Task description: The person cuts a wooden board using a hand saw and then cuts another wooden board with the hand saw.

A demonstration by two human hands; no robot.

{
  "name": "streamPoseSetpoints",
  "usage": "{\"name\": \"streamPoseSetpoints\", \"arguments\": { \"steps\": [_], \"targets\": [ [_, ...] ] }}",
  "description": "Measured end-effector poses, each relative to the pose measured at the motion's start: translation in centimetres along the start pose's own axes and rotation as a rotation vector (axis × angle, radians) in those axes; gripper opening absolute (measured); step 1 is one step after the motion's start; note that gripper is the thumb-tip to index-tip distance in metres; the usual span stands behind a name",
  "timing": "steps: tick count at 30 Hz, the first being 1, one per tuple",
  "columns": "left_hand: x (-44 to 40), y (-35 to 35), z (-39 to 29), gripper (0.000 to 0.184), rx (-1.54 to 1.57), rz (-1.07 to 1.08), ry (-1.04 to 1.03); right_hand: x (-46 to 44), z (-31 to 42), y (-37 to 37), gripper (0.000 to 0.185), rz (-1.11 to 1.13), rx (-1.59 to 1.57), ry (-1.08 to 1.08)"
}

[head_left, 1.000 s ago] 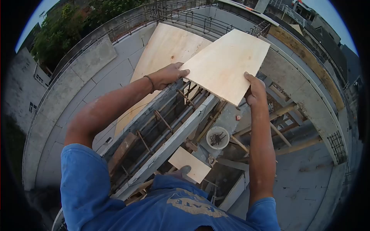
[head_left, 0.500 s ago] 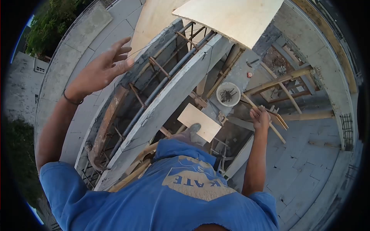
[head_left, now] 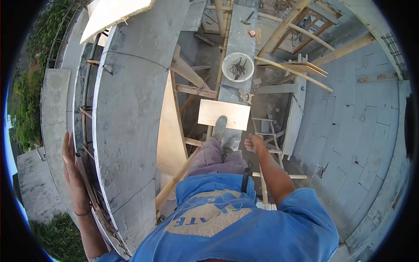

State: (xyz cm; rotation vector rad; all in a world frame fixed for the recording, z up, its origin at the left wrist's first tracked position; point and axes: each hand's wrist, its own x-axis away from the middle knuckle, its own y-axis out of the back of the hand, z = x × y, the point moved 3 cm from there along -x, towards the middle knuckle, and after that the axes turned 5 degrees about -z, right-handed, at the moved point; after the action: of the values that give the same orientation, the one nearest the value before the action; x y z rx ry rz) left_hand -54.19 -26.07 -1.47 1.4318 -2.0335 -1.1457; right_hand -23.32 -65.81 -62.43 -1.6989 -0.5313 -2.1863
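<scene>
Head view: your left hand (head_left: 73,174), between 8 and 9 o'clock, is open with fingers extended, alongside the narrow brown timber strip (head_left: 88,181) at the wall's outer edge; its flat pose suggests a balancing support, though contact cannot be confirmed. Your right hand (head_left: 254,143), between 3 and 4 o'clock near the centre, is loosely curled, well apart from the left; whether it encloses anything cannot be told. Just above it, near the centre, the small rectangular pale plywood panel (head_left: 238,114) lies across the long grey plank (head_left: 240,39), with your grey-soled shoe (head_left: 221,124) on it, presumably keeping it from sliding. Towards 1 o'clock, the round white bucket (head_left: 225,71) of dark metal pieces, the wooden-handled saw (head_left: 245,96) and the dark-headed hammer (head_left: 248,18) rest along the plank, probably for easy reach. At 11 o'clock, the large pale plywood sheet (head_left: 114,16) overlaps the broad grey wall face (head_left: 135,87).
</scene>
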Motion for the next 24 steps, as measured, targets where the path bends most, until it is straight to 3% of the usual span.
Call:
{"name": "streamPoseSetpoints", "arguments": {
  "steps": [3, 4, 5, 8, 10, 11, 13, 17, 24],
  "targets": [
    [-0.5, -0.4, 0.1, 0.083, 0.273, 0.02, 0.317, -7.4, -1.9, -0.4, 0.032, -0.122, 0.056, 0.021],
    [-0.8, 1.8, 3.1, 0.081, 0.521, -0.037, 0.583, -10.6, -2.4, -0.3, 0.035, -0.133, 0.087, 0.029],
    [-1.2, 6.1, 7.4, 0.079, 0.183, -0.269, 0.547, -14.1, -2.9, -0.4, 0.035, -0.14, 0.052, 0.004],
    [-2.0, 4.7, 5.5, 0.078, 0.052, -0.226, 0.525, -26.5, -6.5, -0.5, 0.035, -0.323, 0.092, 0.039],
    [-3.1, 2.7, 4.3, 0.078, -0.015, -0.237, 0.524, -35.3, -9.4, -0.7, 0.041, -0.525, 0.338, 0.224],
    [-3.7, 1.7, 4.0, 0.078, -0.043, -0.24, 0.526, -36.8, -8.6, -1.2, 0.041, -0.523, 0.33, 0.208],
    [-4.9, 0.1, 3.5, 0.078, -0.08, -0.259, 0.531, -37.4, -4.7, -2.4, 0.043, -0.497, 0.607, 0.204],
    [-7.1, -3.3, 2.9, 0.078, -0.155, -0.266, 0.553, -42.6, 0.5, -4.8, 0.046, -0.512, 0.662, 0.505],
    [-10.2, -8.7, 2.6, 0.078, -0.25, -0.273, 0.574, -55.6, 2.0, -4.8, 0.063, -0.61, 0.596, 0.346]
  ]
}}
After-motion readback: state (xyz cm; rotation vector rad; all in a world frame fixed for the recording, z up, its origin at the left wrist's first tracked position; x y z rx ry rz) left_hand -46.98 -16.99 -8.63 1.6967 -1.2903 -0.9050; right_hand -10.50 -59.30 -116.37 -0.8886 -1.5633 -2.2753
